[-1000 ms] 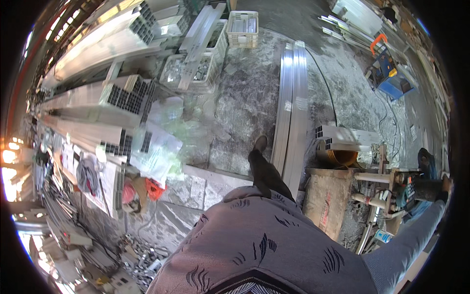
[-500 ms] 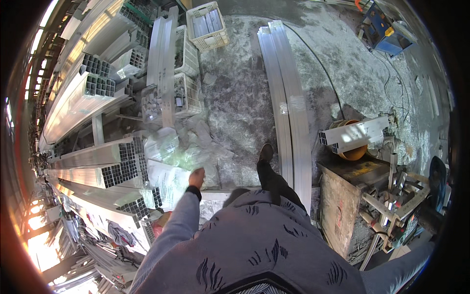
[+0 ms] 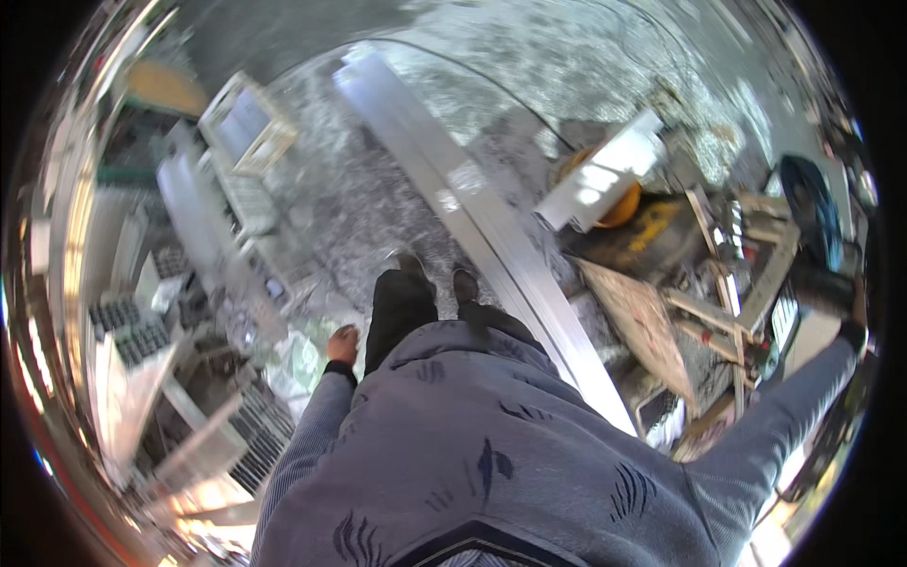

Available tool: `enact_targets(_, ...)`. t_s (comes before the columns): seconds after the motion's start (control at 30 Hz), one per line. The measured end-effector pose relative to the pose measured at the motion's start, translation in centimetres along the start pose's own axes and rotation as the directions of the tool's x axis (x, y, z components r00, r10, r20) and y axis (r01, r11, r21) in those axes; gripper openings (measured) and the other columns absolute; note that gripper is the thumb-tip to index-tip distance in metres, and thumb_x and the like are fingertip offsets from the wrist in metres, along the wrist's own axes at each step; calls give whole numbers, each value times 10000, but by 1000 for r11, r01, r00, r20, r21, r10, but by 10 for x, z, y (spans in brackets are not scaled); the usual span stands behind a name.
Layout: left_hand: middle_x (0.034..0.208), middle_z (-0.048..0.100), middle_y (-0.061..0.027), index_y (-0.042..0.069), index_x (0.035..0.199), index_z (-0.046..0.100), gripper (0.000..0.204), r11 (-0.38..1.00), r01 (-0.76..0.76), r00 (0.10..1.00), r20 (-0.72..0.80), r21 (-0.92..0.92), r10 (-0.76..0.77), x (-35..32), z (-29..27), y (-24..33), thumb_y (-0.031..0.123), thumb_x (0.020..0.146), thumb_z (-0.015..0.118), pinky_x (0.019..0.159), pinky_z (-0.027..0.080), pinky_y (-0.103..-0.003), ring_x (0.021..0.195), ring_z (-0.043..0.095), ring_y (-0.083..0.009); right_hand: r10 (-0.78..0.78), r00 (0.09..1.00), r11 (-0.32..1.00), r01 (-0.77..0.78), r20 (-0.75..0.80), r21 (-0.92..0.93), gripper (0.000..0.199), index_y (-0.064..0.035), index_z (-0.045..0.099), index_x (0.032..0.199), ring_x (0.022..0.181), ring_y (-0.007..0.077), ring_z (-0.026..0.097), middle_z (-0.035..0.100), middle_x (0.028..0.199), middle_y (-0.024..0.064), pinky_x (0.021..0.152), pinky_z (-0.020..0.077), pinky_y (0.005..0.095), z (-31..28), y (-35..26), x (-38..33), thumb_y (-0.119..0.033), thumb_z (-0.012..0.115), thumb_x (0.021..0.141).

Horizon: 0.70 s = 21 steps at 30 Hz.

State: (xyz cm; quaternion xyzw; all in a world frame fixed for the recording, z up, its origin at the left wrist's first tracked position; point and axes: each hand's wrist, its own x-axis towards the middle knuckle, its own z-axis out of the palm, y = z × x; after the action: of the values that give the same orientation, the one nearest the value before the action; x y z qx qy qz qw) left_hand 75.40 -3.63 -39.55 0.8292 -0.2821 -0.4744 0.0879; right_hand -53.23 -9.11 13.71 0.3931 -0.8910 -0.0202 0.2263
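Note:
My left hand (image 3: 343,346) hangs beside my left leg with its fingers curled in, and nothing shows in it. Crumpled clear plastic film (image 3: 295,364) lies on the floor close by. Stretched far out to the right, my right hand (image 3: 860,307) shows only as a thin strip at the picture's rim, its fingers hidden. A dark rounded object (image 3: 820,289) is nearest to it; whether they touch, I cannot tell. Long silvery metal profiles (image 3: 491,231) lie side by side on the floor, running past my right foot.
Bundled square tubes (image 3: 260,435) are stacked at left. A pale plastic crate (image 3: 248,128) holds metal pieces. To the right, a short silvery profile (image 3: 605,175) rests over an orange round thing (image 3: 621,205), near a wooden board (image 3: 642,326) and a wooden frame (image 3: 770,279). A cable (image 3: 453,61) crosses the floor.
My view has swung to the right, so the profiles now slant across it. Both my feet now show. My right forearm has come further into view, reaching out to the right.

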Motion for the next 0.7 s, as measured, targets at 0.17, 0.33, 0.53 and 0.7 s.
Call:
enact_targets(0.17, 1144, 707, -73, 64, 1352, 615, 466, 986, 150, 970, 206, -76, -132, 38, -50, 57, 308, 960, 681, 742, 548, -406, 962, 691, -225, 61, 997, 998, -62, 38, 13, 596, -73, 649, 1321, 1189, 347, 636, 684, 1241, 192, 972, 484, 413, 5, 30, -16, -535, 586, 950)
enact_targets(0.33, 1174, 690, -52, 73, 1353, 616, 467, 991, 114, 971, 217, -65, -98, 94, -75, 155, 337, 972, 668, 767, 535, -387, 963, 686, -218, 75, 997, 997, -74, 31, -37, 587, -69, 647, 1327, 1178, 342, 643, 691, 1228, 190, 964, 492, 399, -6, 39, -41, -524, 596, 960)
enact_targets(0.53, 1014, 659, -14, 92, 1215, 640, 325, 977, -1, 930, 359, -213, 79, 173, -87, 275, 323, 988, 638, 611, 508, -316, 871, 666, -153, 115, 959, 969, -50, 261, -244, 430, -225, 561, 1458, 1321, 322, 557, 522, 1501, 149, 1088, 442, 384, -20, 49, -56, -185, 415, 1055)
enact_targets(0.7, 1019, 666, -15, 110, 1210, 643, 295, 981, -120, 953, 259, -154, 157, 179, -70, 347, 330, 1015, 614, 560, 467, -256, 830, 668, -141, 216, 965, 962, -183, 152, -204, 462, -204, 536, 1474, 1335, 321, 545, 512, 1505, 155, 1098, 441, 380, -40, 46, -94, -125, 402, 1039)
